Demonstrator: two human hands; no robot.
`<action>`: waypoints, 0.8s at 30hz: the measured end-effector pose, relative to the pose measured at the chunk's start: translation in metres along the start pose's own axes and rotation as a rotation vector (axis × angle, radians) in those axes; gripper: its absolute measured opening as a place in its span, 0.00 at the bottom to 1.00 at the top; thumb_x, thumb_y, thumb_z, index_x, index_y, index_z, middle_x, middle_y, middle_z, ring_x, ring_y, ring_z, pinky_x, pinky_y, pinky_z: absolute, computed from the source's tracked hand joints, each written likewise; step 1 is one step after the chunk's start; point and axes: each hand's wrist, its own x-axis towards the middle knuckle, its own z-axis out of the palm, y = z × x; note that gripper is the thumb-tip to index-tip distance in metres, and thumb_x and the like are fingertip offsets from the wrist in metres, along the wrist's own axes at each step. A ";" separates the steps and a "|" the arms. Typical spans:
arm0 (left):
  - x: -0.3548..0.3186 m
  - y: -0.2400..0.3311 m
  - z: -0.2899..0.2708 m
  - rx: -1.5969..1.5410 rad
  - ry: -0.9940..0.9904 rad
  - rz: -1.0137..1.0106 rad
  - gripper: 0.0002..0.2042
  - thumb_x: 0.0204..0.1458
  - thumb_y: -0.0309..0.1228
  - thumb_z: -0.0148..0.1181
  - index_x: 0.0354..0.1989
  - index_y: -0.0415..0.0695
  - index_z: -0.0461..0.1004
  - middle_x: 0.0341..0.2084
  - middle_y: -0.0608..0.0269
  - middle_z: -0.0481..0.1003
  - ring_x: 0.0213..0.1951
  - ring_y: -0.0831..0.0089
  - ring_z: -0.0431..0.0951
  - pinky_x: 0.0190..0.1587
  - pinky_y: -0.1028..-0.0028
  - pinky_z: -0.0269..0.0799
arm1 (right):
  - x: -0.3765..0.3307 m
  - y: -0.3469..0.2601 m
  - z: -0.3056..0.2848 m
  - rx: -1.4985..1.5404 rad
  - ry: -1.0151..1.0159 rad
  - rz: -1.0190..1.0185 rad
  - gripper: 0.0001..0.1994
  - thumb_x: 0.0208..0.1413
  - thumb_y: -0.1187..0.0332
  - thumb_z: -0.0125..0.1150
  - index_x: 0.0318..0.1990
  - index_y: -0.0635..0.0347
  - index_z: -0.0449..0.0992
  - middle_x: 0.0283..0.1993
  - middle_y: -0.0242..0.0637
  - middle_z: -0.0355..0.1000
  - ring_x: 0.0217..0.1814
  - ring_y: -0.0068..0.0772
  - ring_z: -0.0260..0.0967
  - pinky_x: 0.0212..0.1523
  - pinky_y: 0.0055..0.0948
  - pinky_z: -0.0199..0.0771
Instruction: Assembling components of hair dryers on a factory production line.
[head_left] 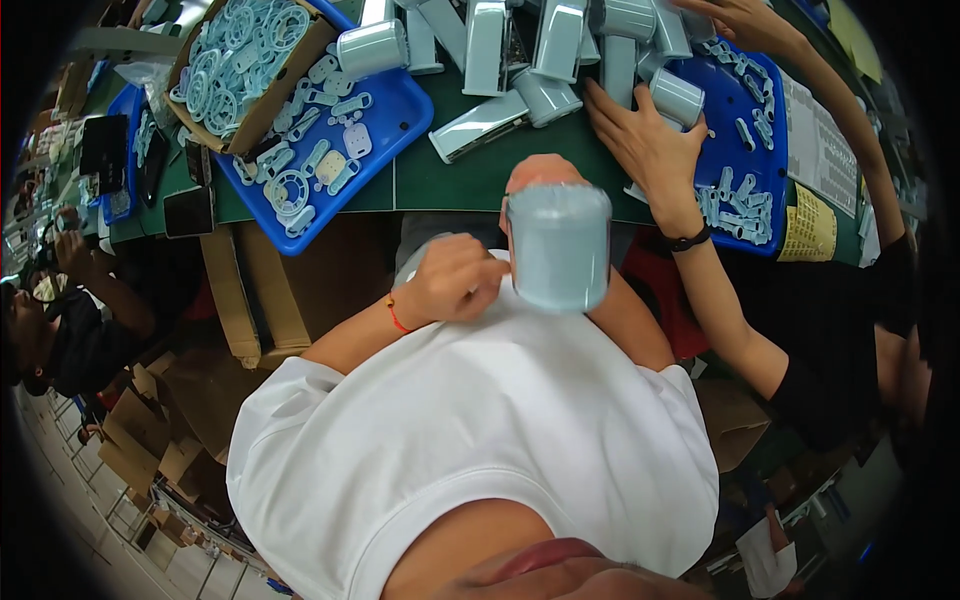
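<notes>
A pale blue, rounded plastic housing (560, 250) is held up in front of my chest. My right hand (545, 172) grips it from behind, with most of its fingers hidden by the housing. Close to its left side is my left hand (455, 280), fingers curled together and fingertips toward the housing's edge; anything between them is hidden. Beyond my hands, more pale blue and white housings (480, 130) lie piled on the green table (420, 180).
A blue tray (410, 115) of small pale blue parts sits left, with a cardboard box (225, 140) of rings on it. At right, a co-worker's hand (650, 145) touches the pile beside another blue tray (735, 150). A dark phone-like slab (188, 212) lies at the table's left edge.
</notes>
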 end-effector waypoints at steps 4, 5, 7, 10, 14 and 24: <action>0.014 0.018 0.001 0.216 0.044 0.352 0.10 0.37 0.22 0.58 0.31 0.42 0.74 0.25 0.65 0.72 0.26 0.70 0.72 0.32 0.72 0.68 | 0.026 -0.026 0.018 -0.760 -0.137 -0.204 0.18 0.46 0.75 0.57 0.46 0.65 0.64 0.37 0.43 0.68 0.39 0.39 0.69 0.37 0.32 0.69; 0.020 0.023 -0.005 0.306 0.064 0.398 0.09 0.38 0.24 0.58 0.32 0.44 0.74 0.27 0.66 0.73 0.30 0.70 0.73 0.35 0.71 0.69 | 0.028 -0.031 0.022 -0.894 -0.228 -0.142 0.20 0.44 0.74 0.58 0.47 0.65 0.64 0.39 0.42 0.68 0.39 0.40 0.68 0.39 0.32 0.68; 0.035 0.017 -0.013 0.618 0.028 0.199 0.12 0.40 0.28 0.61 0.36 0.45 0.75 0.35 0.67 0.72 0.41 0.67 0.71 0.46 0.65 0.65 | 0.030 -0.040 0.023 -1.124 -0.359 0.003 0.25 0.41 0.72 0.59 0.51 0.63 0.65 0.43 0.39 0.68 0.42 0.41 0.67 0.43 0.32 0.65; 0.037 -0.002 -0.017 0.765 -0.216 -0.249 0.26 0.35 0.33 0.67 0.48 0.44 0.71 0.46 0.62 0.69 0.48 0.62 0.66 0.51 0.61 0.58 | 0.029 -0.058 0.008 -1.354 -0.353 0.027 0.35 0.34 0.69 0.68 0.56 0.57 0.65 0.48 0.34 0.67 0.51 0.37 0.63 0.48 0.34 0.64; 0.034 -0.005 -0.009 0.874 -0.253 -0.243 0.27 0.31 0.35 0.69 0.45 0.45 0.71 0.46 0.64 0.67 0.47 0.61 0.66 0.48 0.59 0.60 | 0.004 -0.053 -0.018 -1.227 -0.299 0.062 0.34 0.33 0.68 0.70 0.55 0.56 0.66 0.50 0.34 0.67 0.52 0.38 0.63 0.49 0.36 0.63; 0.031 -0.019 0.004 0.864 -0.093 -0.165 0.25 0.29 0.32 0.70 0.42 0.46 0.72 0.37 0.68 0.72 0.44 0.63 0.67 0.45 0.61 0.60 | -0.004 -0.042 -0.016 -1.168 -0.172 0.012 0.28 0.36 0.67 0.68 0.51 0.56 0.70 0.49 0.35 0.68 0.52 0.39 0.63 0.51 0.35 0.61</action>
